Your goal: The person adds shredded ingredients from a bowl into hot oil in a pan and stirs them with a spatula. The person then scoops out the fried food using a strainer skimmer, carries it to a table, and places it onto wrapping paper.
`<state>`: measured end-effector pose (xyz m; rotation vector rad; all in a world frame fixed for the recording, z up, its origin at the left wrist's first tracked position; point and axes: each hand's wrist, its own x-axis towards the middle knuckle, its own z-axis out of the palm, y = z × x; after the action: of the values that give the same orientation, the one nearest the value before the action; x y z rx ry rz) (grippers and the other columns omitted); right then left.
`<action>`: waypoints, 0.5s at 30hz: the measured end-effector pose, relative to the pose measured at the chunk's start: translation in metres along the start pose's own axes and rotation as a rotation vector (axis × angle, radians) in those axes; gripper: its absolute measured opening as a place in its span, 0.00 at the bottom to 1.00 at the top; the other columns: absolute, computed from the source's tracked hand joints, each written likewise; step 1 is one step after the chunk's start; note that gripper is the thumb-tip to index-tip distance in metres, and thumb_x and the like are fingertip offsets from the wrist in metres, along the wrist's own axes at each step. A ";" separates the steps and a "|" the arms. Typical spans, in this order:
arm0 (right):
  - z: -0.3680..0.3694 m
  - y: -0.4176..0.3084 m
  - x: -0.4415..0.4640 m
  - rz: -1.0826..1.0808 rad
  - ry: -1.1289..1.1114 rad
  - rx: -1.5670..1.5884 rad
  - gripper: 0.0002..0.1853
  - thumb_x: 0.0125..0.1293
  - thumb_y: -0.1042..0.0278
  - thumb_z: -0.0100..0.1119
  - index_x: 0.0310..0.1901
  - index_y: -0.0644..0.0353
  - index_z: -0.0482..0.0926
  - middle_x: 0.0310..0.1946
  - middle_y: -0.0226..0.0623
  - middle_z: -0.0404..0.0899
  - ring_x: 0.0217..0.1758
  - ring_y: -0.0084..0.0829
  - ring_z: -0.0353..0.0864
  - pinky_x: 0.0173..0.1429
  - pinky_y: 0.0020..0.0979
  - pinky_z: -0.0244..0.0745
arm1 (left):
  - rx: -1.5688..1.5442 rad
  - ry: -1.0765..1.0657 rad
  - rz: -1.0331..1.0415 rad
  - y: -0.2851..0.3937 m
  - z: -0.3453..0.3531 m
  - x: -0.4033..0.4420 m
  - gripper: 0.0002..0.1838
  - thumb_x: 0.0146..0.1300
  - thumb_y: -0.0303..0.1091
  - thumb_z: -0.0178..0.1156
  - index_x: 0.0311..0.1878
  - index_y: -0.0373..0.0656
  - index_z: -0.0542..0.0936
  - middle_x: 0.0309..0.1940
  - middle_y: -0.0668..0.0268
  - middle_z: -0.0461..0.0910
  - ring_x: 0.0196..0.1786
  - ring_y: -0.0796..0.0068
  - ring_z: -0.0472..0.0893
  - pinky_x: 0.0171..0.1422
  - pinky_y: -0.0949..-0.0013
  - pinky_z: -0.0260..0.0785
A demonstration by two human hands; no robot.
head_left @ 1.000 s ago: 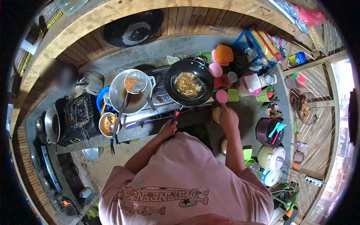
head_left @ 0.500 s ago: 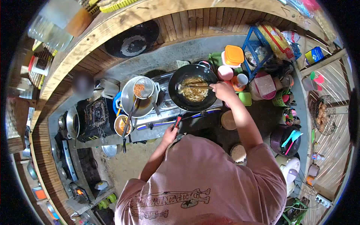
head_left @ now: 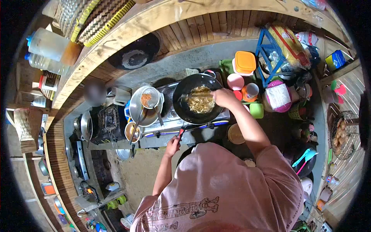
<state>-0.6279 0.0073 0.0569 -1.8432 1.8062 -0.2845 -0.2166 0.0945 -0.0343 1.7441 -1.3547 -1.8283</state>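
My left hand (head_left: 173, 146) is closed round the red and black handle (head_left: 180, 133) of a black wok (head_left: 185, 110) on the stove. Inside the wok lies a pale, stringy food (head_left: 201, 100) in brownish liquid. My right hand (head_left: 225, 98) is over the wok's right side, its fingers closed on a utensil that is mostly hidden and blurred. Left of the wok stands a silver pot (head_left: 136, 101), with a strainer (head_left: 150, 96) of orange-brown bits across it.
A small bowl of orange food (head_left: 132, 132) stands beside the pot. Right of the wok are a pink container (head_left: 235, 82), an orange-lidded box (head_left: 245, 62) and a green container (head_left: 256, 110). A round wooden-coloured lid (head_left: 236, 133) lies near my right forearm. A grill (head_left: 108, 120) is at the left.
My right hand has moved from the pink item right of the wok to over the wok. My left hand still holds the handle. The camera view has shifted, so the scene sits differently in frame.
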 end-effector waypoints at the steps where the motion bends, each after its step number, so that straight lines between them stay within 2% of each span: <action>1: -0.004 -0.004 -0.008 -0.021 0.019 -0.031 0.14 0.63 0.65 0.55 0.48 0.49 0.86 0.39 0.46 0.86 0.44 0.50 0.86 0.50 0.51 0.80 | -0.020 -0.007 -0.017 -0.002 -0.001 0.001 0.21 0.74 0.55 0.49 0.41 0.45 0.76 0.15 0.74 0.64 0.16 0.82 0.62 0.23 0.72 0.59; 4: -0.026 0.000 -0.026 -0.009 -0.020 -0.089 0.14 0.63 0.65 0.55 0.47 0.49 0.86 0.40 0.46 0.86 0.45 0.49 0.86 0.50 0.50 0.80 | -0.051 -0.008 -0.050 -0.003 0.002 -0.001 0.22 0.74 0.56 0.48 0.41 0.45 0.76 0.14 0.74 0.63 0.16 0.82 0.61 0.23 0.72 0.60; 8: -0.041 -0.005 -0.033 0.042 0.244 -0.061 0.12 0.65 0.68 0.53 0.43 0.56 0.86 0.37 0.46 0.86 0.43 0.48 0.87 0.47 0.49 0.81 | -0.040 0.019 -0.034 -0.005 0.004 -0.001 0.23 0.74 0.58 0.48 0.42 0.45 0.76 0.14 0.74 0.63 0.15 0.82 0.61 0.23 0.73 0.60; 10: -0.020 -0.006 -0.013 0.002 0.266 -0.087 0.12 0.68 0.68 0.51 0.41 0.58 0.85 0.38 0.45 0.86 0.42 0.47 0.87 0.46 0.47 0.82 | -0.035 0.005 -0.031 -0.004 0.007 0.000 0.24 0.74 0.58 0.47 0.42 0.45 0.76 0.14 0.74 0.63 0.15 0.82 0.62 0.23 0.73 0.60; 15: -0.013 -0.025 -0.029 -0.117 0.147 -0.153 0.12 0.64 0.69 0.53 0.41 0.58 0.86 0.38 0.44 0.86 0.42 0.47 0.88 0.45 0.47 0.83 | -0.043 -0.002 -0.049 -0.007 0.009 0.001 0.26 0.73 0.60 0.47 0.41 0.44 0.76 0.13 0.73 0.63 0.15 0.81 0.62 0.24 0.72 0.61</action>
<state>-0.6152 0.0315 0.0872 -2.0875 1.8657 -0.3414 -0.2216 0.1016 -0.0416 1.7692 -1.2746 -1.8708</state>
